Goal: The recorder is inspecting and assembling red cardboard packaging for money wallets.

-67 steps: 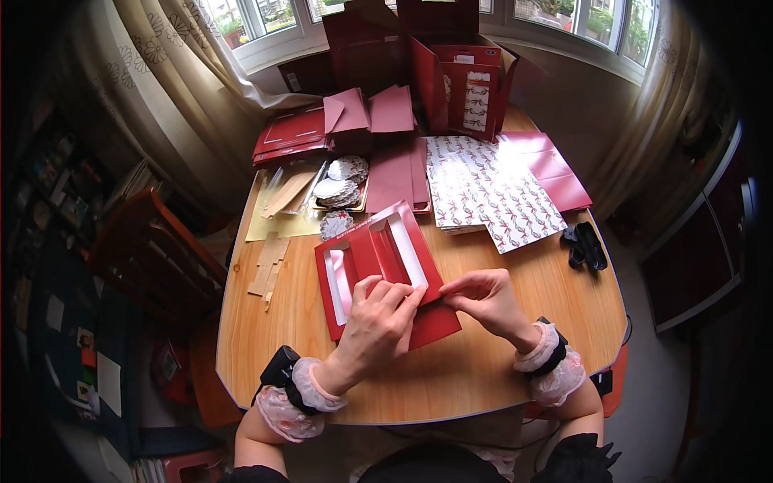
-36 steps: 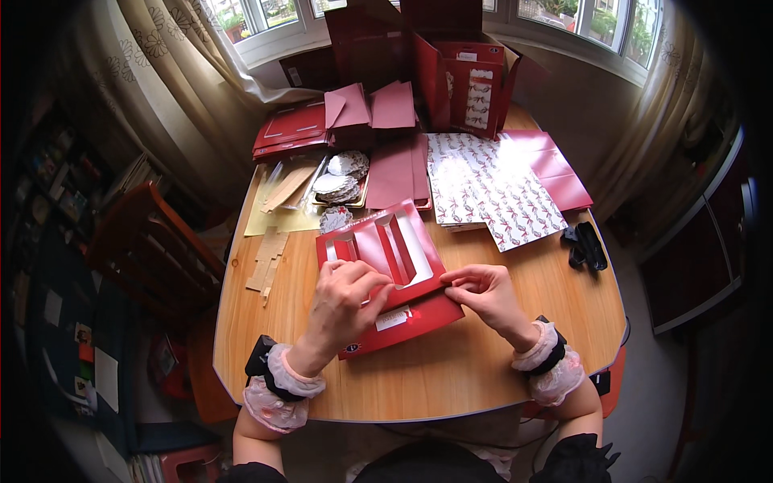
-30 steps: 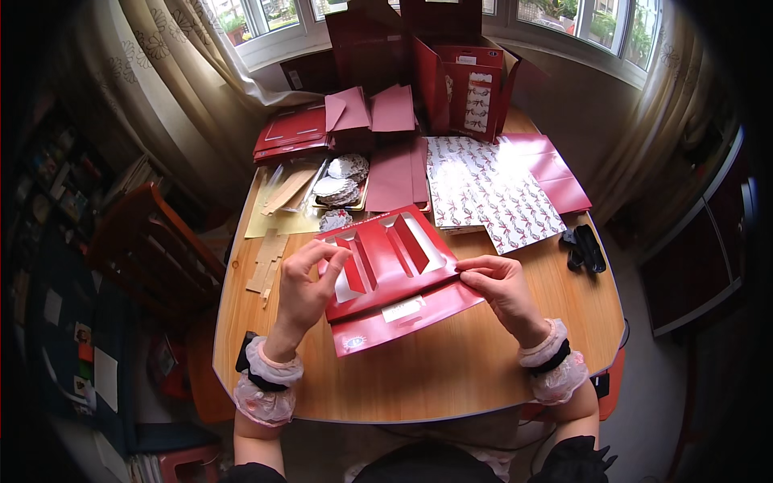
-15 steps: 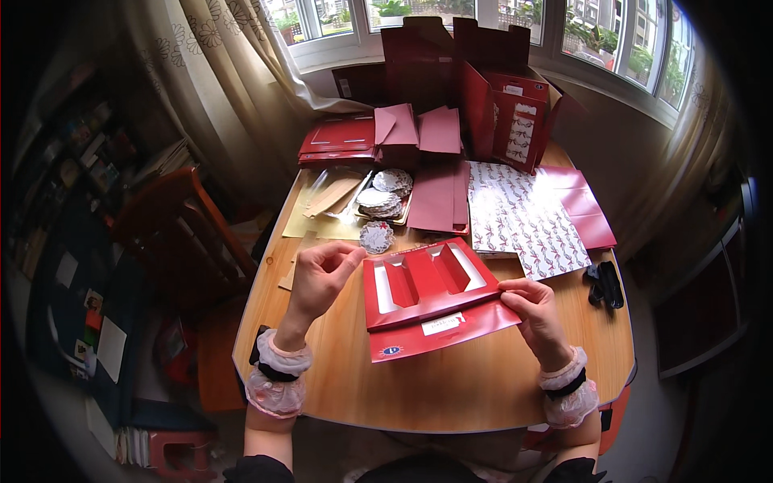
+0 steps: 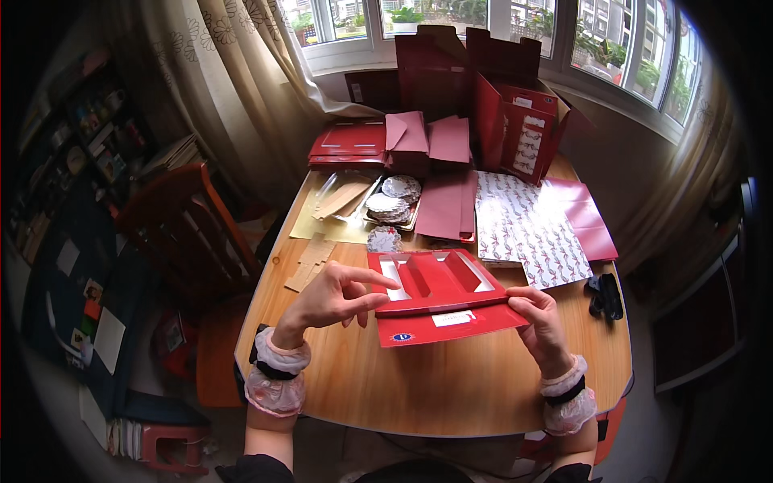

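A red cardboard box point(image 5: 439, 305) with two cut-out windows in its upper panel hangs above the table, tilted, its front flap folded out toward me. My right hand point(image 5: 538, 322) pinches its right edge, thumb on top. At the left edge is my left hand point(image 5: 334, 299), thumb and index finger spread, the index tip reaching over the panel by the left window. Whether that fingertip touches the card cannot be made out. Just behind the box lies a round white doily-like card point(image 5: 384, 239).
Round cards point(image 5: 388, 207) are stacked in a tray. Beside them are pink card sheets point(image 5: 441, 201), patterned paper point(image 5: 527, 225) and flat brown cardboard point(image 5: 310, 262). Large red boxes point(image 5: 515, 121) stand at the back. A black strap-like item point(image 5: 605, 296) lies at the table's right edge.
My left hand has gone from a pinch near the box's upper left corner to spread fingers lower along its left edge. The box tilts flatter; my right hand keeps its hold.
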The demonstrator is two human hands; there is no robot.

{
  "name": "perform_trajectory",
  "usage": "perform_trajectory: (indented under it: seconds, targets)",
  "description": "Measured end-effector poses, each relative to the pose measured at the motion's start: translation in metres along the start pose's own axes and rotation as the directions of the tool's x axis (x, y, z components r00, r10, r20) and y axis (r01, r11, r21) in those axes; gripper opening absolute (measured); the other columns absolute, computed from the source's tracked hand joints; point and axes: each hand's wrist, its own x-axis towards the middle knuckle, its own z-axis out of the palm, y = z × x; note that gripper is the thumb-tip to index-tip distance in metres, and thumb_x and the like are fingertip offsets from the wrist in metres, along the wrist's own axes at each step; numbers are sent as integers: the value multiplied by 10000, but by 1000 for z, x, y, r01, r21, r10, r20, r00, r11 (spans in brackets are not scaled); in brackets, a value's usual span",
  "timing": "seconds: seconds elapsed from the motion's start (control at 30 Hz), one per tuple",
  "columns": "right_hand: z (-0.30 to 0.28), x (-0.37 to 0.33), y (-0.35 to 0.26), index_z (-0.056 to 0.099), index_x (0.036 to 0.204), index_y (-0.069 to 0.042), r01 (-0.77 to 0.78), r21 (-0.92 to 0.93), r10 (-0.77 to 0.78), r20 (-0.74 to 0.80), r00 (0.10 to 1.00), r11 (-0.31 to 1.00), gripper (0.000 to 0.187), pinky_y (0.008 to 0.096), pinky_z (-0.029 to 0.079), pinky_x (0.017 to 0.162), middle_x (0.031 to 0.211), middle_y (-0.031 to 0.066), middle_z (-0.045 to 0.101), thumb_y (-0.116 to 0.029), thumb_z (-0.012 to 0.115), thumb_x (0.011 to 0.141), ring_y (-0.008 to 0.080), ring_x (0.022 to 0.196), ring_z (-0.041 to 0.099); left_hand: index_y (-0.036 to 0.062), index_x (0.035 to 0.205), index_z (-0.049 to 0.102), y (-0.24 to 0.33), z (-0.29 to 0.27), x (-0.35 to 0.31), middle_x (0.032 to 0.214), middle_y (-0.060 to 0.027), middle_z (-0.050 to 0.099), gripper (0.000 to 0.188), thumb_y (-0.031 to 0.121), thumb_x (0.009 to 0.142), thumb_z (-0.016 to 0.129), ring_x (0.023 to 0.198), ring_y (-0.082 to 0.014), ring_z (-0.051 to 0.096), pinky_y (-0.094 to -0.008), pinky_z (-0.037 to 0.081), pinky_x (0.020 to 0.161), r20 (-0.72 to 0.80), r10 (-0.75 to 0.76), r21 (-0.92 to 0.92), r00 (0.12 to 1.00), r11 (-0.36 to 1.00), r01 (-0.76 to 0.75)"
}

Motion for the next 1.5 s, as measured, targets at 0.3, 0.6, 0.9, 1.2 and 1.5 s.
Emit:
perform_trajectory:
  seconds: [0.3,0.6,0.9,1.2,1.5]
  targets:
    - [2,-1,-2,684,1100,57,11,-36,-11,6,1000,999,188,279,600,838,1016,165,733,14,674,917,184,910,723,47,1161,736,-4,1,2,652,-22,707,284,125,888,758,561,-45,617,-201,465,516,85,162,102,983,980,-170]
    - [8,-3,4,689,1078,45,-14,-93,14,5,1000,996,171,257,580,836,991,150,734,28,685,908,158,897,709,-48,1038,756,-12,0,3,794,-100,745,169,-16,880,704,612,-96,687,-207,547,540,-20,136,-51,991,989,-137]
    - [1,-3,6,697,1079,40,-26,-149,41,103,994,989,185,260,565,822,981,128,735,24,701,895,142,894,699,7,1014,769,-3,-9,-1,734,-38,726,147,115,923,725,558,-52,643,-201,454,430,246,-88,38,965,996,81]
    - [2,2,-2,669,1220,26,28,-464,104,255,961,886,325,250,552,821,1000,74,724,42,673,895,112,908,674,97,1015,778,-23,20,19,821,-21,718,145,68,878,740,726,-114,650,-247,499,605,-63,351,443,934,849,-289]
    - [1,6,0,507,1434,-57,137,-585,54,297,953,799,526,241,529,769,921,20,639,81,568,930,85,843,616,17,1348,549,-73,28,43,1154,-196,666,452,146,933,677,1087,-326,638,-406,506,931,-324,384,632,865,768,-104]
